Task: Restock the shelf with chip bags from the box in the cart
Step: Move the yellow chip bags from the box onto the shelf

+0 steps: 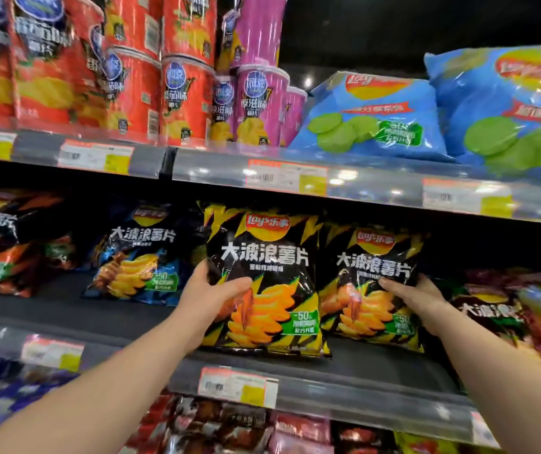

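the left hand [211,291] grips the front chip bag [272,257], a black-and-yellow lay's pack, at its left edge: the thumb lies across the printed face and the other fingers are tucked behind it, out of sight. that bag stands upright on the middle shelf [377,368], its bottom seam close to the shelf's front lip. just right of the front chip bag, set a little further back and partly overlapped by it, stands a second chip bag [373,260] of the same design. the right hand [416,294] holds that one by its right edge, thumb stretched over the front, the remaining fingers hidden behind the pack. just left of the front chip bag and deeper on the shelf, a blue-and-black chip bag [138,253] leans back, and further left an orange-and-black bag [4,247] shows only as a blur. right of the front chip bag, past the second one, lies a dark red bag [491,309]. directly below the front chip bag a price tag [238,386] sits on the shelf rail. above it, on the next shelf up, red canisters [184,93] and purple canisters [259,103] stand stacked, with blue chip bags [373,116] up and to the right. below the front chip bag, under the rail, more dark packets [229,424] are partly visible.
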Action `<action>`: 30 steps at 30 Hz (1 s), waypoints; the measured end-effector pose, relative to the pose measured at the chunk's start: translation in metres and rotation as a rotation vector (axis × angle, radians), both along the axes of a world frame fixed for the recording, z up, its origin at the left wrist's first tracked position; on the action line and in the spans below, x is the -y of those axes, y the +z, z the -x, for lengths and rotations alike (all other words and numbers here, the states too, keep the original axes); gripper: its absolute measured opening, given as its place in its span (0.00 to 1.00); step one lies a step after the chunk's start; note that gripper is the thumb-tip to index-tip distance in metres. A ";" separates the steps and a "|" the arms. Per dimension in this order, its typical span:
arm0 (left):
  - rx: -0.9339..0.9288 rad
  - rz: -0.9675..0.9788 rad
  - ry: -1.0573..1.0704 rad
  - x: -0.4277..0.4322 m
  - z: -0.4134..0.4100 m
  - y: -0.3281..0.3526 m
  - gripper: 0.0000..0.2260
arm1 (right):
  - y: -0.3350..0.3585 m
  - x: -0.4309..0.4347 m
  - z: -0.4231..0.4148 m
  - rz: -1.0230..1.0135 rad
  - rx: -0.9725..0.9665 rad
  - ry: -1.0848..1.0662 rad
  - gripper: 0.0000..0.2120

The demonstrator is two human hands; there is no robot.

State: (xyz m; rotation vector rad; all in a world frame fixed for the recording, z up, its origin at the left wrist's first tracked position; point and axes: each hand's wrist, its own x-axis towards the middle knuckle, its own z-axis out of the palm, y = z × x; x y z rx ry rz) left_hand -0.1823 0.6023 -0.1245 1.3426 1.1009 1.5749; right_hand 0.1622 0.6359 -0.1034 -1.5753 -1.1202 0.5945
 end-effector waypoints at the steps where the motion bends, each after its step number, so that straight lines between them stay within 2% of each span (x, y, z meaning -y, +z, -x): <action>1: -0.004 0.006 -0.007 -0.001 -0.002 -0.001 0.20 | -0.001 -0.003 -0.001 -0.010 -0.008 0.004 0.38; 5: -0.021 0.014 -0.029 -0.006 -0.010 -0.002 0.18 | 0.001 -0.009 -0.001 -0.007 0.032 -0.060 0.46; 9: -0.024 0.016 -0.047 -0.008 -0.020 -0.001 0.21 | 0.015 -0.001 0.009 -0.002 0.274 -0.203 0.52; 12: -0.016 0.031 -0.067 -0.011 -0.029 -0.001 0.28 | 0.025 0.013 0.023 -0.186 0.496 -0.212 0.46; 15: -0.032 0.033 -0.080 -0.013 -0.038 -0.002 0.33 | 0.025 0.030 0.046 -0.293 0.576 0.002 0.35; 17: -0.041 0.047 -0.102 -0.016 -0.043 -0.004 0.40 | 0.022 0.041 0.062 -0.189 0.517 0.178 0.38; 19: -0.079 0.057 -0.121 -0.020 -0.047 -0.004 0.40 | 0.017 0.047 0.074 -0.050 0.524 0.284 0.46; 21: -0.152 0.094 -0.139 -0.023 -0.049 -0.005 0.40 | 0.011 0.048 0.081 0.038 0.583 0.298 0.52; 25: -0.238 0.176 -0.159 -0.026 -0.044 -0.009 0.43 | 0.004 0.044 0.088 0.079 0.671 0.254 0.54; 30: -0.310 0.244 -0.143 -0.029 -0.045 -0.008 0.47 | 0.003 0.034 0.086 0.123 0.621 0.284 0.54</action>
